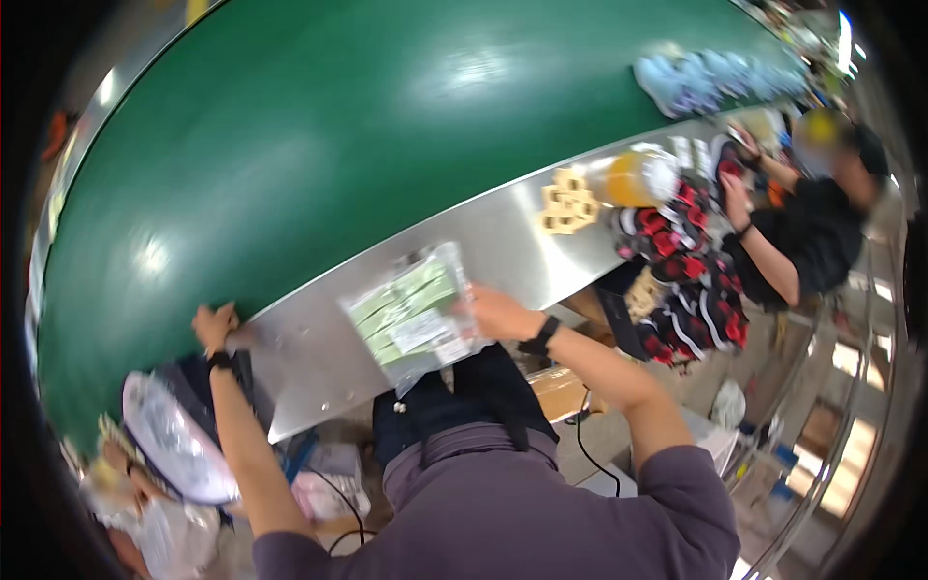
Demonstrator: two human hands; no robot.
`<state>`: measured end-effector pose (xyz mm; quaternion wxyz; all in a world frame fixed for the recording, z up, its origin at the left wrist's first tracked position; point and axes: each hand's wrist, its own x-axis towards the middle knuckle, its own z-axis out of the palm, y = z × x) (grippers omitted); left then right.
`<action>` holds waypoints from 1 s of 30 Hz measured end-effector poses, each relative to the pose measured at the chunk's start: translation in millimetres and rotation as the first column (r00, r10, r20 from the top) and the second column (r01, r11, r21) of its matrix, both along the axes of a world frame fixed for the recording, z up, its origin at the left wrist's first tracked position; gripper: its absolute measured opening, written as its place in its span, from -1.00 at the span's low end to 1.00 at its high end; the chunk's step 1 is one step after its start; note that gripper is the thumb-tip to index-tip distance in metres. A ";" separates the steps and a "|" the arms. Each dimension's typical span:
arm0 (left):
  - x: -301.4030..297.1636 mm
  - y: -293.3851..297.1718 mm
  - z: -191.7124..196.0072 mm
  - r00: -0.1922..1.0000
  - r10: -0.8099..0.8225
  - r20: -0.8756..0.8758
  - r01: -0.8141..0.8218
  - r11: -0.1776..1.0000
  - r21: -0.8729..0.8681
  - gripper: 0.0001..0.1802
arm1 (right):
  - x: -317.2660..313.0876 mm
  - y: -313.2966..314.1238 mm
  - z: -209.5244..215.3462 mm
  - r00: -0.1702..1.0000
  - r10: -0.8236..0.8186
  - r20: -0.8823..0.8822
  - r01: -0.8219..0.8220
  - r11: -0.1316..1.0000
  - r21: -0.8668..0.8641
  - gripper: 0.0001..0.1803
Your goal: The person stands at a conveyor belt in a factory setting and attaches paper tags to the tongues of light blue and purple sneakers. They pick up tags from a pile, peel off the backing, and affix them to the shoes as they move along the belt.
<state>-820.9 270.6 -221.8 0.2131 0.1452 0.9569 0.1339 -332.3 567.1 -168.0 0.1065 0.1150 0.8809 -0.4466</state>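
A clear plastic bag (411,314) of pale green packets, with a white label on it, lies over the near edge of the steel ledge (319,338) in front of me. My right hand (498,312) grips the bag's right side, its fingertips partly hidden against the plastic. Farther left, my left hand (215,327) is at the edge of the green conveyor belt (319,145). Its fingers are slightly bent and apart, with nothing visible in them. Just below that hand is a dark object I cannot make out.
Cream cut-out pieces (568,203), a jar of yellow liquid (628,179) and red-black shoes (677,242) stand along the ledge to the right. A co-worker (812,232) handles a shoe there. Pale blue wrapped items (715,79) sit on the belt. A plastic-covered bin (174,435) is at left.
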 end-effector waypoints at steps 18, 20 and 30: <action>-24.2 -19.5 -37.8 0.981 0.196 0.009 -0.195 0.968 0.158 -0.70 | 33.2 25.5 70.4 0.850 -0.499 0.170 0.510 0.860 -0.021 -0.51; -32.4 -24.0 -58.5 0.954 0.278 0.113 -0.296 0.931 0.214 -0.75 | 62.2 40.0 65.3 0.758 -0.634 0.153 0.646 0.762 -0.045 -0.50; -37.9 -13.3 -47.6 0.884 -0.161 -0.439 0.252 0.955 0.158 -0.85 | 53.2 57.0 -7.2 0.366 -0.927 0.082 0.931 0.365 -0.030 -0.47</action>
